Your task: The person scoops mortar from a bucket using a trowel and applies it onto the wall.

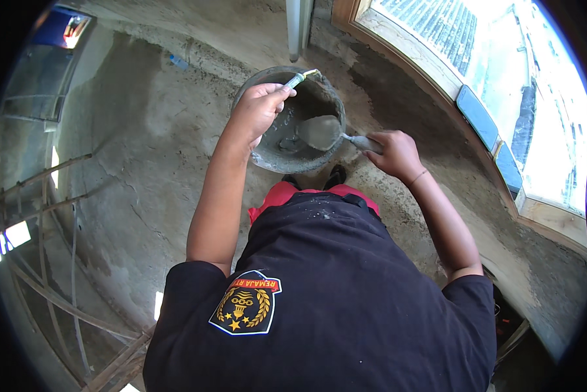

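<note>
A round, mortar-smeared bucket (pixel 338 104) hangs or stands in front of me, with grey wet mortar (pixel 292 140) low inside it. My left hand (pixel 264 108) is closed around the bucket's handle (pixel 294 81), a tube grip with a wire end that reaches the far rim. In my right hand (pixel 394 154) is the grip of a trowel (pixel 322 132). Its blade, coated grey, lies over the right side of the bucket's mouth. Whether the blade touches the mortar, I cannot tell.
Right of me runs a wooden window frame (pixel 430 62) with two dark flat rectangular things (pixel 476 116) on it. A pale pipe (pixel 294 29) stands beyond the bucket. Wooden poles (pixel 51 300) criss-cross at left. A small plastic bottle (pixel 178 62) lies at far left.
</note>
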